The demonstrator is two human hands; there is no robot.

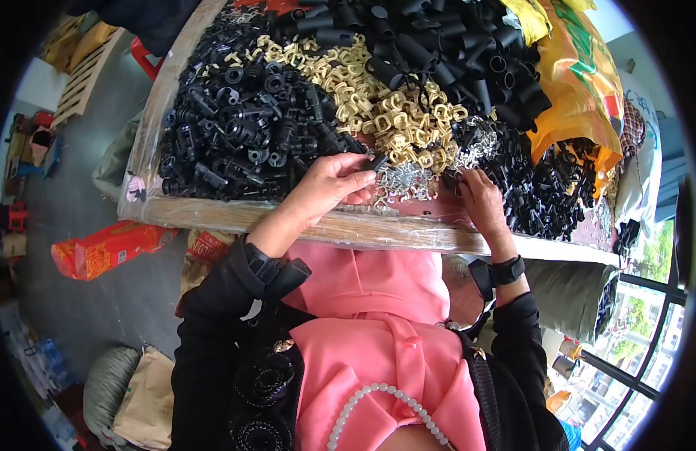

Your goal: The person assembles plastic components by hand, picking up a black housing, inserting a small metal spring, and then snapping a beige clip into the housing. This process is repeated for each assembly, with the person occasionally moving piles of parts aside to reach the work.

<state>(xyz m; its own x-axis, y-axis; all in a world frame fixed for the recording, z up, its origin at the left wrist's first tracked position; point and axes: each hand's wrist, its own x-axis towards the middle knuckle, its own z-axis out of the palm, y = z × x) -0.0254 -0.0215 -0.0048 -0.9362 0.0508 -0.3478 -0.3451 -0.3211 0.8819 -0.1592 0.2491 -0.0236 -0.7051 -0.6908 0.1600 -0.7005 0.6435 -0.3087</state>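
My left hand (334, 182) is closed over the table's near edge, with a small black plastic part (375, 162) pinched between thumb and forefinger. My right hand (483, 201) is bent down at the near edge, fingertips together beside small silver metal pieces (479, 143); what they hold, if anything, is hidden. Between the hands lies a small heap of silver metal hooks or springs (405, 183). Beyond it spreads a pile of gold-coloured metal loops (397, 124). Black ribbed plastic fittings (250, 120) are heaped beside my left hand, and small black clips (535, 188) beside my right.
Black tubes (475, 56) fill the far right of the table. A wooden rim wrapped in film (348, 227) borders its near side. An orange-yellow bag (581, 83) lies at the right. On the floor at left are a red package (111, 249) and a brown paper sack (147, 402).
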